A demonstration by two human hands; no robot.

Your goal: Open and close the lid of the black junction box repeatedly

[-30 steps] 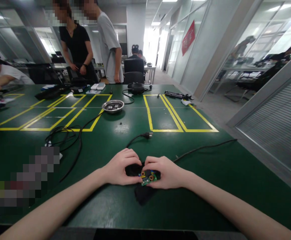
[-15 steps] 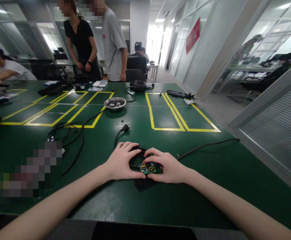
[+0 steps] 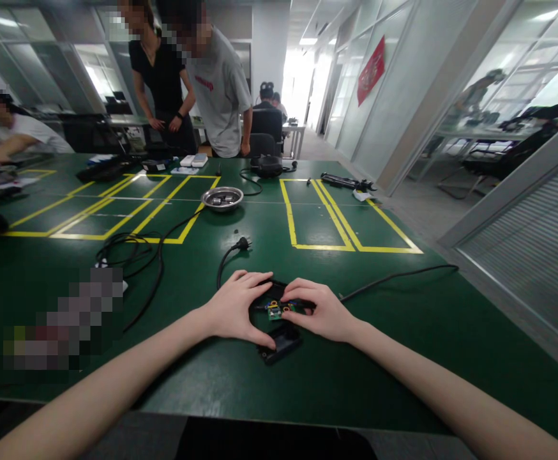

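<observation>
A small green circuit board (image 3: pixel 274 312) with copper-wound coils sits between my hands. My right hand (image 3: pixel 321 312) pinches its right end between thumb and fingers. Curved around the left side, my left hand (image 3: pixel 237 305) has its thumb and fingers spread wide. The left thumb rests at an open black plastic case half (image 3: pixel 283 340), which lies below the board, nearest me. Another black case part (image 3: pixel 278 289) shows behind the board, near the left fingertips and partly hidden by the hands. A black cable with a plug (image 3: pixel 242 244) lies beyond my left hand.
A metal bowl (image 3: pixel 222 199) with small metal parts stands farther back on the green table (image 3: pixel 379 383). Black cables (image 3: pixel 157 281) lie left, and another cable (image 3: pixel 403 276) runs right. A tripod-like black object (image 3: pixel 347 181) lies at the back right. Two people stand behind the table.
The board and my right hand have shifted slightly away from me, uncovering the hollow of the near case half. My left thumb and fingers are wider apart. A standing person leans further forward.
</observation>
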